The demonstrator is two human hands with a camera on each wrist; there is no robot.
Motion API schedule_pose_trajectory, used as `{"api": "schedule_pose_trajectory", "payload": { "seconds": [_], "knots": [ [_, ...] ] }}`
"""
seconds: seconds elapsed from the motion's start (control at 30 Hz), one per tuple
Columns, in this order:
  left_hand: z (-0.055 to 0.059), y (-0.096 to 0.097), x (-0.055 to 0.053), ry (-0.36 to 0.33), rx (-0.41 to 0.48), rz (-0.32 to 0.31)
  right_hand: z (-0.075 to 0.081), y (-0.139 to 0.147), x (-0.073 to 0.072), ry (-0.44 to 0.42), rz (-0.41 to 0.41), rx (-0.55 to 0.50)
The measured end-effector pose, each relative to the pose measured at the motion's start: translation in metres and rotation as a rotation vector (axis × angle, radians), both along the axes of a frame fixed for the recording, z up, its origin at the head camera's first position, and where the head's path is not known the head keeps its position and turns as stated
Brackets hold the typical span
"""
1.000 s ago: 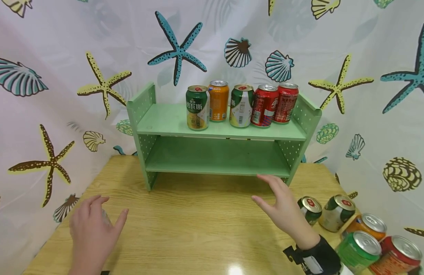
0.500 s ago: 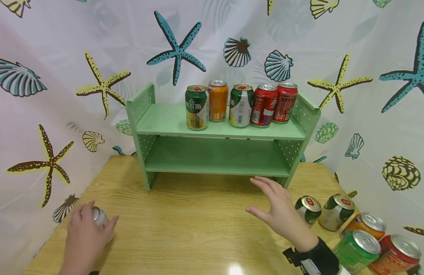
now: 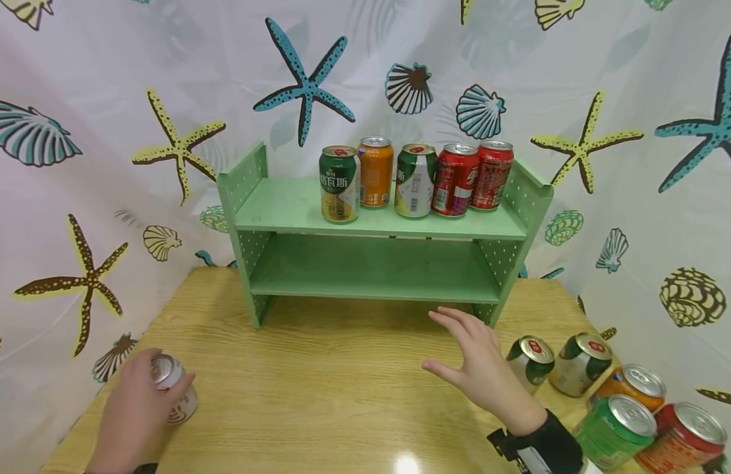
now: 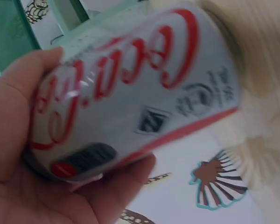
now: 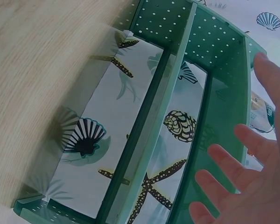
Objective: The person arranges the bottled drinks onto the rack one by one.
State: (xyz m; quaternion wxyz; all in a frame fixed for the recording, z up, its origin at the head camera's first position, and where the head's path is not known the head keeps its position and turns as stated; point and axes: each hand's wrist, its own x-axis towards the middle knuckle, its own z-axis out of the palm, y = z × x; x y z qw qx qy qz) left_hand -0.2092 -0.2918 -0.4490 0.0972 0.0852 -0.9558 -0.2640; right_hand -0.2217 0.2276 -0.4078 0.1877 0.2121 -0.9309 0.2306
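Observation:
My left hand [image 3: 128,411] is at the left side of the table, curled round a silver Coca-Cola can [image 3: 184,403] with red script. In the left wrist view the thumb lies along one side of the can [image 4: 130,98] and fingers wrap the other; its base is close to the wood. My right hand [image 3: 481,368], with a black strap at the wrist, hovers in front of the green shelf [image 3: 377,263], thumb and fingers spread, holding nothing. Seen from the right wrist, its fingers [image 5: 224,163] overlap the shelf.
On the upper board stand a green-and-gold can [image 3: 340,187], an orange can [image 3: 375,174], a green-and-white can [image 3: 414,184] and two red cans [image 3: 456,184]. More cans, including a green one [image 3: 617,431], cluster at the right table edge. A patterned cloth [image 3: 365,79] hangs behind.
My left hand has moved left and down onto the Coca-Cola can, closing round it; more of the can shows now. My right hand has drifted slightly left.

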Motion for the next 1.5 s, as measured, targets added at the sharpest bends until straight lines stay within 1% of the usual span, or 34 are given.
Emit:
{"api": "schedule_pose_trajectory", "payload": {
  "seconds": [0.1,0.17,0.37,0.43,0.6,0.8,0.97,1.1,1.3,1.4,1.5],
  "knots": [
    [-0.004,-0.006,-0.001,0.035,0.019,0.01,-0.001,0.0,0.0,0.011,0.003,0.004],
    [-0.005,-0.008,0.0,0.046,0.032,0.022,-0.002,0.0,0.0,0.016,0.004,0.006],
    [-0.002,-0.006,-0.002,-0.012,0.078,0.072,-0.004,0.001,0.001,0.017,-0.002,0.001],
    [-0.003,-0.005,-0.002,-0.015,0.083,0.081,-0.004,0.001,0.001,0.021,-0.002,0.002],
    [-0.005,-0.004,-0.001,0.006,0.077,0.085,-0.006,0.001,0.001,0.024,0.002,-0.005],
    [-0.005,-0.005,-0.001,-0.004,0.082,0.096,-0.006,0.001,0.003,0.019,0.007,-0.014],
    [-0.002,-0.002,0.0,-0.013,0.092,0.083,-0.007,0.0,0.004,0.019,0.008,-0.019],
    [0.007,0.007,0.0,-0.021,0.09,0.045,-0.008,0.0,0.004,0.02,0.007,-0.02],
    [0.03,0.03,-0.001,-0.007,0.067,-0.043,-0.011,-0.001,0.004,0.032,0.015,-0.037],
    [0.041,0.042,-0.001,0.019,0.066,-0.088,-0.012,-0.003,0.004,0.046,0.022,-0.039],
    [0.049,0.054,-0.002,0.05,0.058,-0.136,-0.012,-0.004,0.005,0.049,0.027,-0.043]
  ]
}}
